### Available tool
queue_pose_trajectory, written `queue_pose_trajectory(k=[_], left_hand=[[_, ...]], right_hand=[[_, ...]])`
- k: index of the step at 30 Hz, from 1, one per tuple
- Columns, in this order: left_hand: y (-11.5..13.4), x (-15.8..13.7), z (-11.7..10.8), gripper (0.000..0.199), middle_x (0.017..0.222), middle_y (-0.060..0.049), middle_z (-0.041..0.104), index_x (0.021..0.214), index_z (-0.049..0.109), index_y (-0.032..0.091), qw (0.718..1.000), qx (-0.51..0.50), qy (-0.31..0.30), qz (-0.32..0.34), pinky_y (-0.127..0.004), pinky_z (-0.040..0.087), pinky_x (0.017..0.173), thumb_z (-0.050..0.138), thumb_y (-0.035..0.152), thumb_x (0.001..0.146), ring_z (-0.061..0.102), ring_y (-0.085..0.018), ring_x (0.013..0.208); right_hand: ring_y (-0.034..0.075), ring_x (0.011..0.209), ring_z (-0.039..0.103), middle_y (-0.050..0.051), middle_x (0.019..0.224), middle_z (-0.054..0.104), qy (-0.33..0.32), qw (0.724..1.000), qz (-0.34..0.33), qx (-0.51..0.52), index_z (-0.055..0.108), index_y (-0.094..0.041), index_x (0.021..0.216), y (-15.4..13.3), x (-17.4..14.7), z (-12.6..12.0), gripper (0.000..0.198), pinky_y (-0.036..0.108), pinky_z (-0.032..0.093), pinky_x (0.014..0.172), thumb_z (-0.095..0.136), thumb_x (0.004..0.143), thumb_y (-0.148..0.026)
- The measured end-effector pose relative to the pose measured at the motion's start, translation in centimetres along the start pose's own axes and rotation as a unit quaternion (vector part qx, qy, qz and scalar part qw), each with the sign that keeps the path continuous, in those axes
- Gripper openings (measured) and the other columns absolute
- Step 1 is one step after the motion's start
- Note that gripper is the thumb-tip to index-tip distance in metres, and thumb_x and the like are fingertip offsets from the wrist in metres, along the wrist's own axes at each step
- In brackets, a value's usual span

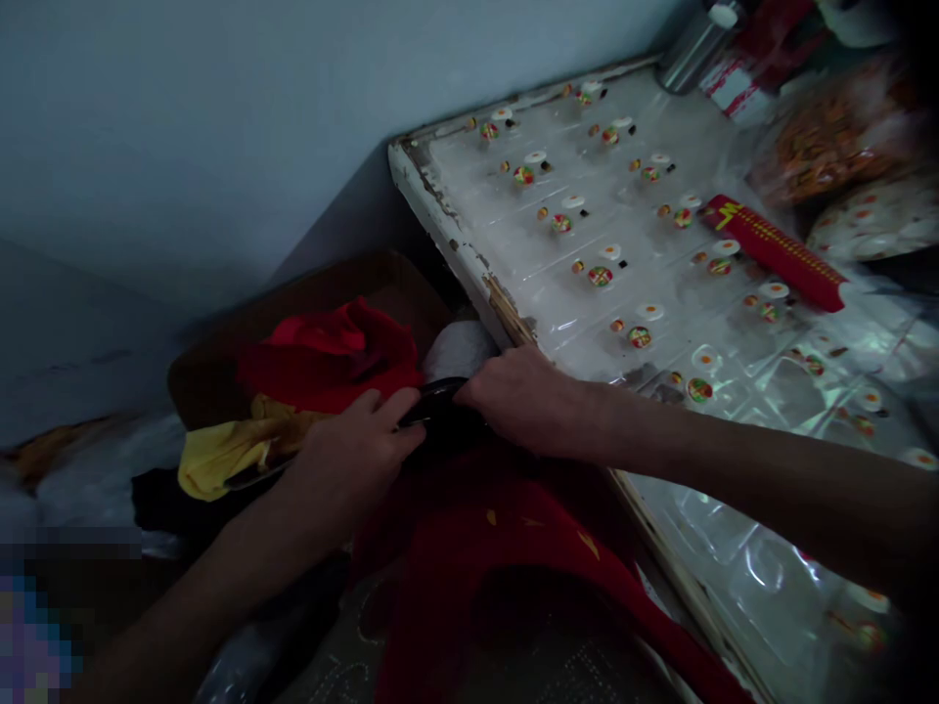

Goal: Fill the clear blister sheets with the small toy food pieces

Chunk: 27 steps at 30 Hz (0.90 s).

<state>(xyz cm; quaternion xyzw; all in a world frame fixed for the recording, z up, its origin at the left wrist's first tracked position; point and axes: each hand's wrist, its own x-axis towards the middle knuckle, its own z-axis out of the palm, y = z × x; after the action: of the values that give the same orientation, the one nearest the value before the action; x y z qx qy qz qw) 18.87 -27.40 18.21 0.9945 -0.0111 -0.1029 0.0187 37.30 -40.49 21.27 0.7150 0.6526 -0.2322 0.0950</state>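
My left hand (pixel 374 425) is closed on the left side of a black glossy thing with a curved edge (pixel 440 386). On its right side, my right hand (pixel 510 391) grips the same edge with bent fingers. What kind of thing it is cannot be made out in the dim light. Just below both hands hangs dark red cloth (pixel 455 548) with small yellow marks. A pale grey rounded thing (pixel 461 347) shows behind the black edge. Beyond my left hand, bright red cloth (pixel 344 352) lies in a brown box (pixel 220 332), with yellow cloth (pixel 224 455) at its near side.
A white-edged table (pixel 469 254) under a clear patterned plastic cover stands to the right. On it are a red packet (pixel 778 252), a bag of orange-brown food (pixel 836 132) and a metal flask (pixel 693 49). Plastic bags (pixel 103 489) lie at left, beside a pale wall (pixel 183 127).
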Motion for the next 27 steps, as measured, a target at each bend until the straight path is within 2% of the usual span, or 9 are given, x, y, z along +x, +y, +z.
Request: queue_pose_trajectory(k=[2,4,6,9,14,19,23,27], left_hand=[[-0.7,0.1,0.7,0.026,0.133,-0.006,0.059,0.102,0.071,0.025,0.997,-0.010,0.005,0.082,-0.035,0.041,0.062,0.052,0.011,0.092,0.054,-0.024,0.092],[-1.2,0.2,1.1,0.023,0.131,-0.005,0.061,0.097,0.071,0.024,0.988,-0.039,-0.011,0.146,-0.036,0.044,0.067,0.053,0.011,0.091,0.054,-0.024,0.093],[-1.4,0.3,1.1,0.021,0.121,-0.004,0.065,0.093,0.069,0.024,0.983,-0.077,-0.038,0.164,-0.035,0.045,0.069,0.056,0.009,0.087,0.055,-0.023,0.094],[-1.3,0.2,0.5,0.026,0.107,-0.004,0.066,0.095,0.070,0.025,0.981,-0.130,-0.067,0.127,-0.032,0.045,0.070,0.059,0.006,0.081,0.058,-0.022,0.094],[-1.3,-0.2,0.4,0.034,0.107,-0.006,0.066,0.104,0.074,0.026,0.988,-0.141,-0.038,0.038,-0.031,0.047,0.070,0.059,0.007,0.081,0.062,-0.020,0.090],[-1.9,-0.5,0.5,0.036,0.108,-0.005,0.069,0.105,0.075,0.026,0.985,-0.164,-0.031,0.037,-0.031,0.049,0.074,0.063,0.006,0.078,0.065,-0.021,0.094],[-2.1,-0.7,0.6,0.037,0.110,-0.003,0.069,0.104,0.076,0.029,0.988,-0.146,-0.037,0.024,-0.031,0.048,0.070,0.061,0.006,0.079,0.066,-0.022,0.095],[-2.6,-0.7,1.0,0.032,0.107,-0.003,0.069,0.103,0.076,0.029,0.986,-0.161,-0.026,0.036,-0.031,0.048,0.074,0.060,0.010,0.084,0.065,-0.021,0.096]], right_hand=[[0.029,0.088,0.071,0.014,0.093,0.075,0.010,1.000,0.007,-0.020,0.075,-0.016,0.107,-0.2,0.2,-0.2,0.027,0.034,0.048,0.071,0.052,0.094,-0.012],[0.030,0.090,0.071,0.014,0.096,0.075,0.011,1.000,0.013,-0.022,0.075,-0.018,0.109,-0.3,0.5,-0.3,0.025,0.034,0.049,0.070,0.056,0.093,-0.014],[0.031,0.092,0.071,0.012,0.099,0.076,0.012,1.000,0.013,-0.010,0.075,-0.019,0.111,-0.3,0.7,-0.2,0.024,0.035,0.049,0.071,0.060,0.091,-0.017],[0.031,0.092,0.071,0.012,0.101,0.076,0.015,1.000,0.004,0.005,0.073,-0.020,0.116,-0.4,0.8,-0.1,0.028,0.035,0.049,0.072,0.061,0.091,-0.018],[0.030,0.095,0.071,0.013,0.104,0.075,0.009,1.000,0.014,0.015,0.070,-0.019,0.120,-0.9,0.9,0.0,0.031,0.035,0.049,0.074,0.060,0.091,-0.016],[0.029,0.096,0.071,0.014,0.104,0.075,0.005,1.000,0.004,0.004,0.072,-0.015,0.111,-1.9,1.9,-0.1,0.025,0.033,0.049,0.074,0.056,0.092,-0.011],[0.029,0.095,0.071,0.014,0.103,0.075,-0.008,1.000,0.013,0.007,0.072,-0.015,0.111,-2.0,2.7,-0.4,0.024,0.034,0.050,0.074,0.057,0.092,-0.013],[0.030,0.092,0.072,0.013,0.099,0.076,0.015,0.999,0.035,-0.011,0.074,-0.016,0.107,-1.7,2.8,-0.3,0.024,0.035,0.051,0.072,0.054,0.094,-0.013]])
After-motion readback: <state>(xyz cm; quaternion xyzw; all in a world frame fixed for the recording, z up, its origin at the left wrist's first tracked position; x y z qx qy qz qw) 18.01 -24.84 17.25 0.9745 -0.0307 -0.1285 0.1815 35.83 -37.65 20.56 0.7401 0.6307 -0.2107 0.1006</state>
